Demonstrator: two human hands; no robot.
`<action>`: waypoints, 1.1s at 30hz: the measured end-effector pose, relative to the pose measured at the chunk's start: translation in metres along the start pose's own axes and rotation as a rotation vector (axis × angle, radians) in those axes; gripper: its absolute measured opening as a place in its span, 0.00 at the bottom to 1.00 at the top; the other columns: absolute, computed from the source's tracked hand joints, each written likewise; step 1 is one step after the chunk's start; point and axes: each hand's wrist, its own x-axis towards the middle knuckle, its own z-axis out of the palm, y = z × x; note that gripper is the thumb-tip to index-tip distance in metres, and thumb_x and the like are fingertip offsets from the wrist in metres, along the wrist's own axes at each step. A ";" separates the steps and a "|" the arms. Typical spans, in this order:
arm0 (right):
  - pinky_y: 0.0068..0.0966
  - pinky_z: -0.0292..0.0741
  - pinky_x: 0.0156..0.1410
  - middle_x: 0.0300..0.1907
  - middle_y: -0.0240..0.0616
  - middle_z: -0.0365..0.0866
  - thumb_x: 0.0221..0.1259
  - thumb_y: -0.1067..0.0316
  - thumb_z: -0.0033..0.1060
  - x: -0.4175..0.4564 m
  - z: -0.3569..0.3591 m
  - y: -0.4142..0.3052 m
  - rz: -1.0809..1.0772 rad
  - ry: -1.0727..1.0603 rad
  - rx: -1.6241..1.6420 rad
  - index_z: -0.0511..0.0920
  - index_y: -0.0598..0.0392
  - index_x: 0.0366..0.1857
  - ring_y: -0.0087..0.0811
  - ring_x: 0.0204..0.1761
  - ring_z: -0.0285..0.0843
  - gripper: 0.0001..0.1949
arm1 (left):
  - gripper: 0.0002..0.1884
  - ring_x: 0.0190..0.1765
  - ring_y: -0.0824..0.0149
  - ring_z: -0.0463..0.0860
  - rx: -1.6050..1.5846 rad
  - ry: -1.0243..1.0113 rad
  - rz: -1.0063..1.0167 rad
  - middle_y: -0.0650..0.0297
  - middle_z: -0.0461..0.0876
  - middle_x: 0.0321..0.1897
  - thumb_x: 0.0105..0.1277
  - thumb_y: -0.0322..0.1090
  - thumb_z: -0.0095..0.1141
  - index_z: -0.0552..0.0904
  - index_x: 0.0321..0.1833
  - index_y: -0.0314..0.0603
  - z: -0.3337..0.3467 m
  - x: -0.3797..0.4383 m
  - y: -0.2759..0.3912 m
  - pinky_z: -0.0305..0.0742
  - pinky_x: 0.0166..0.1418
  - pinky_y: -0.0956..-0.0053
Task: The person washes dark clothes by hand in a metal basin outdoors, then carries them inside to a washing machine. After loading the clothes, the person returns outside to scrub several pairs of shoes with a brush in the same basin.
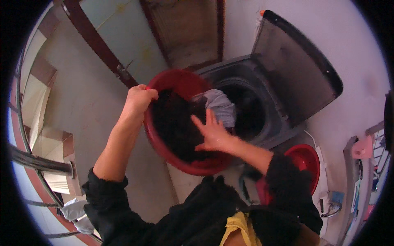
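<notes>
My left hand (141, 97) grips the upper left rim of a large red plastic basin (150, 130). Dark clothes (177, 126) fill much of the basin. It is held beside a top-loading washing machine (274, 95), its right side over the machine's near edge. A light grey cloth (220, 106) lies at the basin's right side, hanging towards the dark tub opening (252, 109). Over the dark clothes, my right hand (212, 133) has its fingers spread and holds nothing. Whether it touches the clothes or the grey cloth, I cannot tell.
The machine's dark see-through lid (298, 67) stands raised near the wall. Another red basin (304, 163) is by my right elbow, near a tap (332, 209). A door with a metal handle (124, 72) is at upper left. White cloths (75, 212) hang on a railing at lower left.
</notes>
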 end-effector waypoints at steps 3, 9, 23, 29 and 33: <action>0.45 0.71 0.66 0.65 0.56 0.65 0.45 0.63 0.73 0.006 0.009 0.027 -0.077 0.049 0.203 0.68 0.49 0.65 0.58 0.66 0.66 0.37 | 0.04 0.30 0.68 0.74 0.074 -0.020 0.018 0.65 0.75 0.24 0.51 0.23 0.59 0.76 0.27 0.36 0.005 -0.007 0.013 0.69 0.35 0.71; 0.31 0.72 0.66 0.57 0.49 0.80 0.46 0.79 0.56 0.026 -0.089 0.108 0.261 0.775 0.594 0.77 0.67 0.54 0.42 0.60 0.77 0.25 | 0.04 0.26 0.69 0.74 0.122 -0.029 0.046 0.65 0.77 0.24 0.51 0.23 0.57 0.76 0.27 0.37 0.009 0.003 0.018 0.68 0.30 0.73; 0.45 0.59 0.77 0.77 0.60 0.47 0.45 0.49 0.78 0.051 -0.065 0.091 -0.030 0.382 0.500 0.56 0.48 0.75 0.56 0.76 0.52 0.51 | 0.09 0.47 0.39 0.82 0.718 0.174 0.736 0.44 0.85 0.37 0.52 0.29 0.54 0.81 0.35 0.36 0.122 -0.019 0.109 0.76 0.52 0.49; 0.42 0.79 0.46 0.37 0.48 0.85 0.51 0.69 0.65 0.077 -0.019 0.135 0.238 0.821 0.462 0.80 0.58 0.42 0.48 0.44 0.85 0.14 | 0.10 0.45 0.39 0.81 0.805 0.104 0.865 0.44 0.84 0.35 0.56 0.32 0.57 0.79 0.40 0.38 0.155 -0.016 0.099 0.75 0.49 0.48; 0.27 0.75 0.26 0.28 0.31 0.73 0.52 0.74 0.61 0.027 -0.078 0.167 0.531 0.658 0.954 0.73 0.54 0.32 0.23 0.31 0.75 0.06 | 0.10 0.41 0.38 0.82 0.778 0.166 0.861 0.44 0.83 0.33 0.57 0.32 0.58 0.76 0.40 0.40 0.159 0.017 0.060 0.75 0.45 0.46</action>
